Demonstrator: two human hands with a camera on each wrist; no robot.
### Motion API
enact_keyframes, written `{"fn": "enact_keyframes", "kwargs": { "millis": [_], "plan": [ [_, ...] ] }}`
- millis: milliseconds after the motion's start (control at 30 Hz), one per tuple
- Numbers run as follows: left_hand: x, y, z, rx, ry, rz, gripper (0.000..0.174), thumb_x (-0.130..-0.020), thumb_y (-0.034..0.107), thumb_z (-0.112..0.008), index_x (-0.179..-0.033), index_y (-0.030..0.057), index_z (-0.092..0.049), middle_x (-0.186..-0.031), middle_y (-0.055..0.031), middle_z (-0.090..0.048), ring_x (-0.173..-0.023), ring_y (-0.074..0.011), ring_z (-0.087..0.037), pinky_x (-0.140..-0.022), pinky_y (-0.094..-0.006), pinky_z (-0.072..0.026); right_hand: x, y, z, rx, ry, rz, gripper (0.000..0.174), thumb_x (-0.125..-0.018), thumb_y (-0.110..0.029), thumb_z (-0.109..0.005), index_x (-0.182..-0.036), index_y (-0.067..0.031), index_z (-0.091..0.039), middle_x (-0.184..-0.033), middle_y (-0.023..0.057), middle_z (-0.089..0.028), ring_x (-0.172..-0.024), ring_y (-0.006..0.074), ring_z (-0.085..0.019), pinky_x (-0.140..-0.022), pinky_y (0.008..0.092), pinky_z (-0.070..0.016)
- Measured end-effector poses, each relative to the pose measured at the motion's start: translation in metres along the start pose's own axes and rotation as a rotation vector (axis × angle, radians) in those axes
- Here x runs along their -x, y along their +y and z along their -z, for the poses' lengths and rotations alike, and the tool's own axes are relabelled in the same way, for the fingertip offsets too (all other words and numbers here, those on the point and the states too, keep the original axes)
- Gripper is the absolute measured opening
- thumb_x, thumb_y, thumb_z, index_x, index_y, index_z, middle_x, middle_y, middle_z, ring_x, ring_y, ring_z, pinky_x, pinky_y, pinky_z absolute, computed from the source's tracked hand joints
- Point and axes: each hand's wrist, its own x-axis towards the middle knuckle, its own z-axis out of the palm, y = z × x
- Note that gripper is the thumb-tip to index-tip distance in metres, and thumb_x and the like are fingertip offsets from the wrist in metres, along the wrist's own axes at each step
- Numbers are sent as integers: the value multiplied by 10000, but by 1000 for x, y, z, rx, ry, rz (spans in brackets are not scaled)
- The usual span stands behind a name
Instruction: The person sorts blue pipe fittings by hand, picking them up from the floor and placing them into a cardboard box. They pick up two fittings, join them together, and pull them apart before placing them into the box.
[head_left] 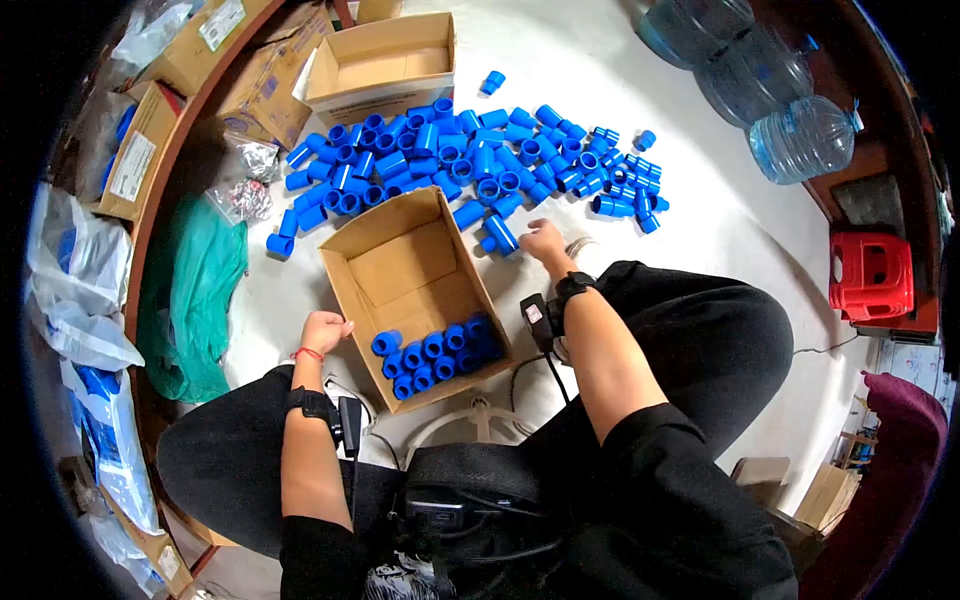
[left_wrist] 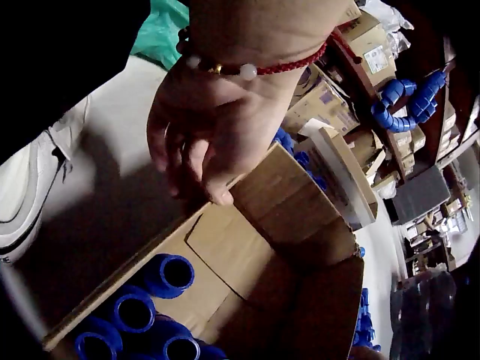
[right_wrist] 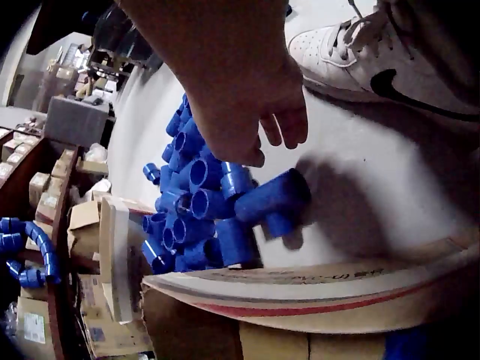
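An open cardboard box [head_left: 405,265] stands between the person's legs, with several blue pipe fittings [head_left: 433,345] in rows at its near end. The left hand [head_left: 326,332] rests at the box's left edge, thumb on the rim and fingers loosely bent outside, as the left wrist view [left_wrist: 214,135] shows. Just right of the box's far corner, the right hand [head_left: 543,243] hovers with nothing in it, beside a blue tee fitting [head_left: 499,235]. In the right wrist view its fingers [right_wrist: 281,124] hang loosely above the floor near that tee [right_wrist: 274,201].
Many blue fittings [head_left: 425,150] lie heaped on the floor beyond the box. Behind them is another open carton [head_left: 380,65]. A green bag [head_left: 200,290] lies left, water bottles [head_left: 805,140] and a red stool [head_left: 871,276] right. White shoes [right_wrist: 375,64] flank the box.
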Motion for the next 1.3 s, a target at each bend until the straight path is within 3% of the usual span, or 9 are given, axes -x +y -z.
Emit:
{"fn": "enact_keyframes", "kwargs": {
  "millis": [33, 233, 400, 533, 633, 800, 867, 1000, 1300],
  "plan": [
    [1, 2, 2, 8, -11, 18, 178, -672, 142, -625, -555, 12, -588, -500, -29, -534, -449, -93, -467, -448, -239, -377, 3, -8, 5, 4, -81, 0, 496, -596, -235, -582, -1033, -25, -475, -978, 175, -542, -907, 282, -526, -782, 324, -414],
    [4, 13, 7, 77, -104, 153, 154, -699, 116, -604, -588, 17, -567, -488, 18, -476, -393, -58, -374, -367, -204, -278, -12, -2, -6, -90, 69, -17, 516, -610, -239, -598, -1044, -3, -447, -954, 189, -543, -902, 302, -523, -779, 338, -412],
    [7, 20, 8, 92, -94, 235, 112, -711, 132, -604, -629, 58, -587, -539, 34, -499, -416, -47, -383, -382, -184, -292, -32, -4, -15, -280, 155, -170, 556, -600, -172, -597, -1089, 17, -413, -964, 176, -543, -915, 286, -520, -792, 325, -405],
    [6, 17, 11, 127, -119, 293, 80, -714, 151, -607, -724, 72, -601, -639, 36, -551, -496, -47, -447, -443, -177, -344, -67, 13, -33, -580, 276, -241, 262, -695, -159, -578, -883, 22, -546, -689, 96, -579, -550, 167, -542, -494, 280, -437],
    [4, 11, 14, 123, -146, 324, 91, -714, 155, -607, -759, 76, -602, -696, 30, -571, -601, -55, -499, -508, -192, -377, -79, 5, -25, -834, 121, -373, 149, -746, -157, -544, -719, -13, -570, -571, 55, -548, -401, 102, -444, -359, 255, -349],
    [14, 29, 11, 180, -94, 358, 119, -720, 130, -606, -786, 32, -595, -735, -20, -600, -586, -58, -506, -490, -169, -368, -76, -31, -13, -1116, 120, -514, 164, -768, -155, -528, -646, -48, -540, -557, 42, -525, -394, 106, -421, -337, 233, -310],
    [16, 28, 13, 286, -172, 294, 119, -728, 111, -598, -789, 9, -589, -708, -46, -609, -489, -47, -464, -424, -158, -326, -77, -39, -10, -1220, 64, -599, 166, -777, -157, -522, -646, -56, -533, -555, 37, -515, -395, 105, -412, -340, 225, -314],
    [12, 15, 11, 351, -176, 271, 121, -729, 108, -596, -793, 6, -588, -675, -44, -607, -423, -39, -413, -386, -164, -294, -77, -46, -8, -1353, 0, -700, 117, -803, -156, -485, -729, -67, -493, -575, 18, -484, -431, 88, -403, -368, 202, -326],
    [15, 17, 11, 315, -161, 277, 148, -734, 123, -592, -825, 7, -585, -719, -25, -606, -496, -23, -439, -428, -148, -309, -73, -25, -7, -1506, -157, -638, 117, -830, -188, -440, -743, -110, -435, -562, -8, -431, -451, 72, -371, -400, 191, -315]
  ]
}}
